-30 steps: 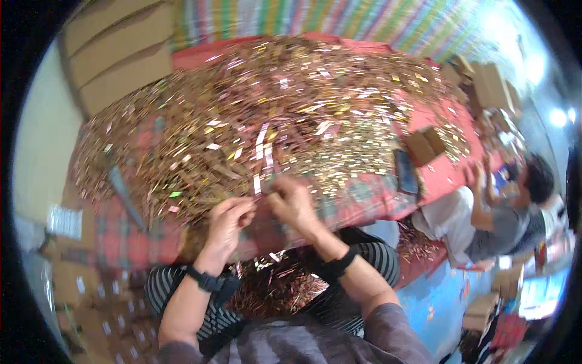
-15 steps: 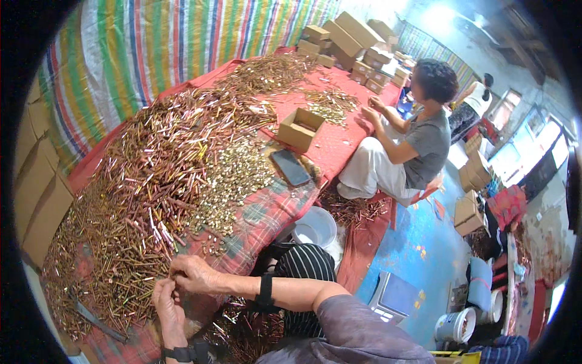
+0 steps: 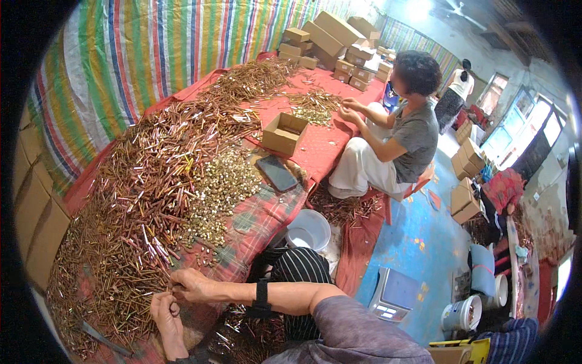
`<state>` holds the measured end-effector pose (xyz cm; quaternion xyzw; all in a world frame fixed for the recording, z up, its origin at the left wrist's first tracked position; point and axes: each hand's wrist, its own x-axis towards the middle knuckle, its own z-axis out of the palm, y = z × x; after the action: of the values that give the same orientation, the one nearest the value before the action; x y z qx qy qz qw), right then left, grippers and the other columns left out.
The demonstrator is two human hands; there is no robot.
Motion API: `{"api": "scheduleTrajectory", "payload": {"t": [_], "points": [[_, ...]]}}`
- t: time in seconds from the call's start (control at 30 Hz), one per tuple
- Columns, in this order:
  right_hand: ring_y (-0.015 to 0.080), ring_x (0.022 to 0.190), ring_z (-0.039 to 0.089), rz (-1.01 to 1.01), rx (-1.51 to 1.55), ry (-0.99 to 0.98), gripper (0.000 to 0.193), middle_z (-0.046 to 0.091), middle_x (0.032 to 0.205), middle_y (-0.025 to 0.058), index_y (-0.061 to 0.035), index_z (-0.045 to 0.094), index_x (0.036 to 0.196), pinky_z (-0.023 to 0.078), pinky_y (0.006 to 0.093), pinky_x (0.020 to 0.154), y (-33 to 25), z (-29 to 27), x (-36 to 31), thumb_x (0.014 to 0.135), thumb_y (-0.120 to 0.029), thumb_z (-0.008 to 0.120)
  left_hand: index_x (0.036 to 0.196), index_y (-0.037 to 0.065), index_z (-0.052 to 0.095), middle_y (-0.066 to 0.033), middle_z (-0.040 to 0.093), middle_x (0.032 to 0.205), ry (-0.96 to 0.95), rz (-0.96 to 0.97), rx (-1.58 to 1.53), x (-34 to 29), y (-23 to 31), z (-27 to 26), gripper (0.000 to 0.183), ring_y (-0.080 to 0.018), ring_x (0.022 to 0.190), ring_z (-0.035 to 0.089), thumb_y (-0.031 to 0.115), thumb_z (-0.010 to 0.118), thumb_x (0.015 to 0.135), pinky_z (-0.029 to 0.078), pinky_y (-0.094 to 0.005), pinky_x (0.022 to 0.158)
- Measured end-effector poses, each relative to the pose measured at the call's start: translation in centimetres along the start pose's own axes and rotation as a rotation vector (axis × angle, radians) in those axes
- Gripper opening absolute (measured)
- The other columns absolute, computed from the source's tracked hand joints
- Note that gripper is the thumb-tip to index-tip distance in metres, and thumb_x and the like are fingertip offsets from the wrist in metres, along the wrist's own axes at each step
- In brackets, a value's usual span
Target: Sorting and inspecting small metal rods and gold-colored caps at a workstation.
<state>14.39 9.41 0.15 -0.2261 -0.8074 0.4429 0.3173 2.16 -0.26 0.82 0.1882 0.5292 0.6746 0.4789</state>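
Observation:
My right hand (image 3: 193, 286) pinches its fingertips together at the near edge of a heap of thin copper-coloured tubes (image 3: 151, 182). Close beside it, my left hand (image 3: 168, 316) has its fingers curled, thumb to forefinger. Whatever sits between the fingertips of either hand is too small to make out. Beyond my right hand lies a mound of small gold and silver cap-like pieces (image 3: 221, 188). Thinner, duller brass-coloured tubes (image 3: 115, 291) spread to the left of my hands. A flat grey blade-like strip (image 3: 104, 337) rests among them.
A dark phone (image 3: 277, 173) and an open cardboard box (image 3: 285, 134) lie on the red cloth (image 3: 321, 145). Across it, a co-worker (image 3: 406, 115) sits with both hands raised. A white bucket (image 3: 308, 230) stands by my knee; a scale (image 3: 393, 295) sits on the blue floor.
The view has shifted slightly, so the scene sits further left. My hands stay close together, the right fingertips still at the heap's edge, the left a little lower. The co-worker's hands have come closer together.

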Motion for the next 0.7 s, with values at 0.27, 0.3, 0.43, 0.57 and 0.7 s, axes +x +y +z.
{"api": "scheduleTrajectory", "payload": {"t": [0.27, 0.3, 0.43, 0.57, 0.7], "points": [[0.041, 0.069, 0.058, 0.164, -0.195, -0.129, 0.026, 0.058, 0.071, 0.023, 0.0015, 0.057, 0.079, 0.044, 0.0452, 0.059, -1.4, -0.9, -0.2, 0.086, -0.023, 0.051, 0.083, 0.006, 0.051, 0.0001, 0.051, 0.071, -0.151, 0.037, 0.11, 0.3, -0.6, -1.1, 0.006, -0.0038, 0.053, 0.04, 0.008, 0.057, 0.082, 0.031, -0.0159, 0.047], [0.0415, 0.068, 0.058, 0.143, -0.135, -0.118, 0.031, 0.058, 0.069, 0.0232, 0.0017, 0.057, 0.075, 0.044, 0.0464, 0.058, -1.6, -1.0, -0.3, 0.086, -0.026, 0.05, 0.081, 0.005, 0.051, -0.0003, 0.051, 0.069, -0.123, 0.016, 0.063, 0.4, -0.7, -1.0, 0.006, -0.0036, 0.05, 0.038, 0.005, 0.057, 0.08, 0.03, -0.0163, 0.044], [0.0424, 0.067, 0.058, -0.104, -0.09, 0.135, 0.037, 0.059, 0.068, 0.0233, 0.0019, 0.057, 0.074, 0.044, 0.0487, 0.057, -1.0, -0.2, -0.7, 0.086, -0.032, 0.05, 0.078, 0.005, 0.05, -0.0001, 0.052, 0.067, -0.087, 0.002, 0.006, 0.5, -0.7, -0.6, 0.007, -0.003, 0.046, 0.038, 0.001, 0.056, 0.077, 0.028, -0.0161, 0.041], [0.0421, 0.07, 0.058, 0.182, -0.189, -0.109, 0.03, 0.059, 0.072, 0.0231, 0.0015, 0.057, 0.082, 0.044, 0.0479, 0.059, -2.5, -1.3, -0.6, 0.085, -0.028, 0.053, 0.081, 0.008, 0.051, 0.0044, 0.048, 0.069, -0.194, 0.0, 0.076, 0.3, -0.7, -1.4, 0.007, -0.0022, 0.052, 0.038, 0.011, 0.057, 0.084, 0.03, -0.016, 0.046], [0.0418, 0.072, 0.058, 0.057, -0.143, -0.024, 0.029, 0.06, 0.074, 0.0234, 0.0022, 0.055, 0.086, 0.044, 0.0474, 0.059, -1.7, -0.7, -0.7, 0.084, -0.027, 0.055, 0.08, 0.008, 0.051, 0.0039, 0.049, 0.068, -0.113, -0.019, 0.032, 0.2, -0.6, -0.7, 0.006, -0.0021, 0.049, 0.036, 0.007, 0.057, 0.081, 0.03, -0.0154, 0.045]]}}
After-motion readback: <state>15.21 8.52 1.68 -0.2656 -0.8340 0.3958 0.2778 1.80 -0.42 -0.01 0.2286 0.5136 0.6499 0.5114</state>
